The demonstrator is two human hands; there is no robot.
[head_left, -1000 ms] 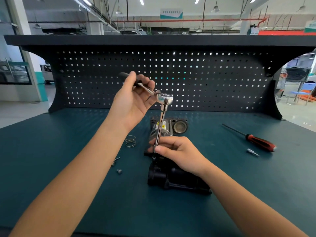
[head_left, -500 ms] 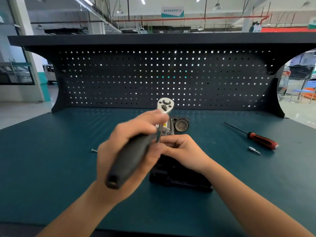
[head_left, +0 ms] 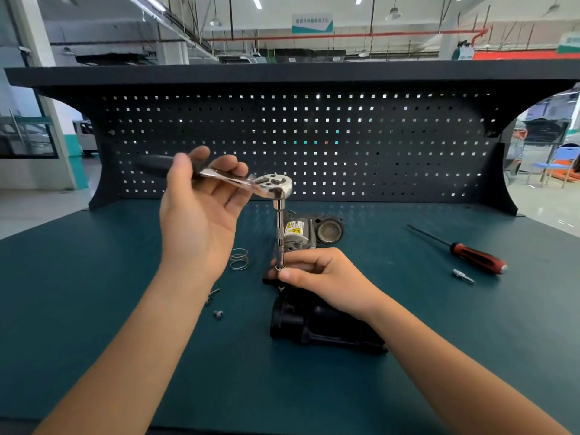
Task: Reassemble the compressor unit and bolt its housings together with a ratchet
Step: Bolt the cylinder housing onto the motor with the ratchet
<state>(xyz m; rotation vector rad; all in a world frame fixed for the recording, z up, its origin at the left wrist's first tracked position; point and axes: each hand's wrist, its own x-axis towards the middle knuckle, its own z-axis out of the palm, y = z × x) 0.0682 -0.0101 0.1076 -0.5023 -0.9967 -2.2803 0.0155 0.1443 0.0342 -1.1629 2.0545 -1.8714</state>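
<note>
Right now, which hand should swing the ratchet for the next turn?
Left. The left hand holds the ratchet by its black handle, with room to sweep. The right hand pinches the extension bar low at the compressor, steadying it, so it probably serves better as the guide.

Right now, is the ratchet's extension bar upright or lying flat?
Upright. The extension bar runs straight down from the ratchet toward the black housing, its lower end held by the right hand.
</note>
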